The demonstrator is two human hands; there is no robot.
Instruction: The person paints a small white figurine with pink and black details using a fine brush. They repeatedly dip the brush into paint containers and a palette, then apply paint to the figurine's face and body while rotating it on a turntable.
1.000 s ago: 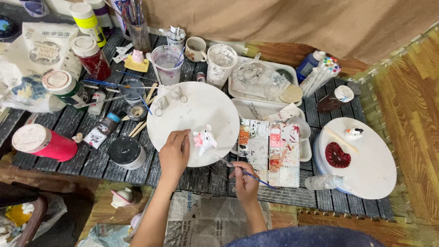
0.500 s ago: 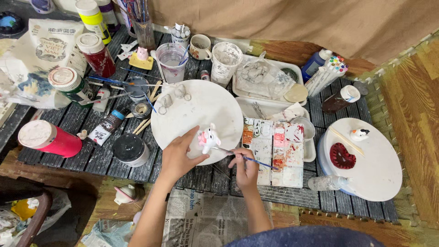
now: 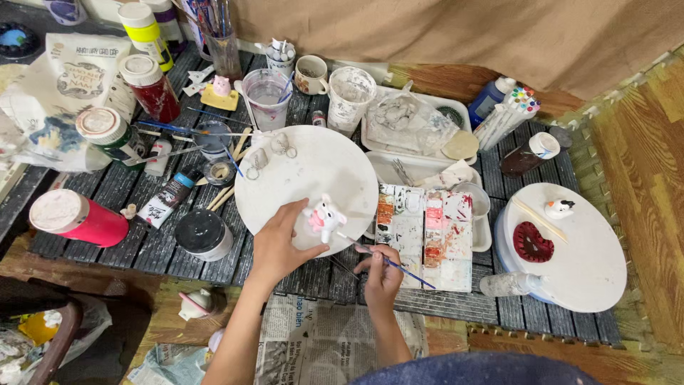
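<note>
My left hand (image 3: 279, 242) holds a small white and pink figurine (image 3: 323, 216) over the near edge of a round white board (image 3: 306, 171). My right hand (image 3: 382, 274) grips a thin blue-handled paintbrush (image 3: 388, 261), its tip pointing at the figurine's lower right side. Just right of both hands lies a paint-smeared rectangular palette (image 3: 426, 228) with red, orange and pink patches. All of this sits on a dark slatted low table (image 3: 128, 242).
Paint jars (image 3: 78, 216) and bottles crowd the left, with a black-lidded pot (image 3: 203, 232). Cups of water (image 3: 268, 96) and brushes stand at the back. A second round board (image 3: 570, 246) at right carries a red heart piece (image 3: 532, 242). Newspaper (image 3: 320, 335) lies below the table.
My left hand lifted the figurine slightly and turned it. My right hand brought the brush tip up closer to it. The view shifted a little.
</note>
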